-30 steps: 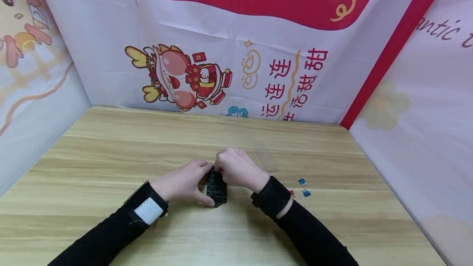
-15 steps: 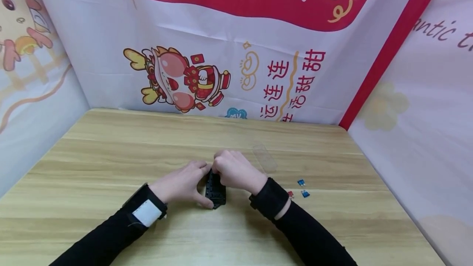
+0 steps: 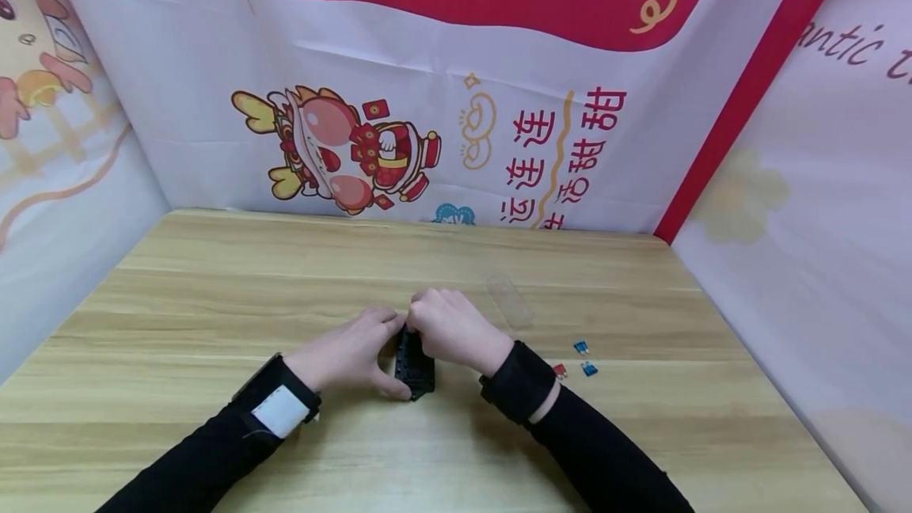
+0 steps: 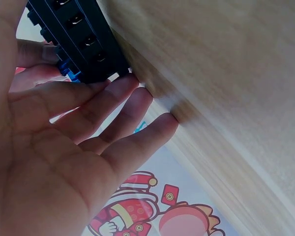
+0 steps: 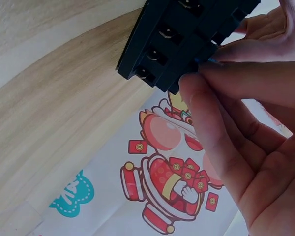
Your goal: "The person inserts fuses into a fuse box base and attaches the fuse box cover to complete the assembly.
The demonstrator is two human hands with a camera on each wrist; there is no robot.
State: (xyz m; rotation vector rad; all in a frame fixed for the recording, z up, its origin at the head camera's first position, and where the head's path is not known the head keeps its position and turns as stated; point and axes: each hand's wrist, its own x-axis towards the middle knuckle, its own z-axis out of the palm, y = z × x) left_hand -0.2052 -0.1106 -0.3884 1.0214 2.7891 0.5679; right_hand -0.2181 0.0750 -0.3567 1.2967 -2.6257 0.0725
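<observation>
A black fuse box [image 3: 416, 366] stands on the table in the head view, its slots and metal contacts showing in both wrist views. My left hand [image 3: 351, 351] grips it from the left, thumb at the near end and fingers by the far end. At the far end my right hand [image 3: 457, 331] pinches a small blue blade fuse [image 4: 71, 73] against the top of the box. Only a sliver of blue shows in the right wrist view, since fingers [image 5: 199, 98] cover the rest. How deep the fuse sits cannot be seen.
To the right of my right wrist lie two blue blade fuses [image 3: 588, 369] and a red blade fuse [image 3: 560, 371]. Behind the right hand is a clear plastic cover [image 3: 509, 302]. A printed cloth [image 3: 456, 54] hangs along the table's back edge.
The head view has shifted slightly. Both hands stay at the fuse box, and the right hand's pinch at the far end looks much the same.
</observation>
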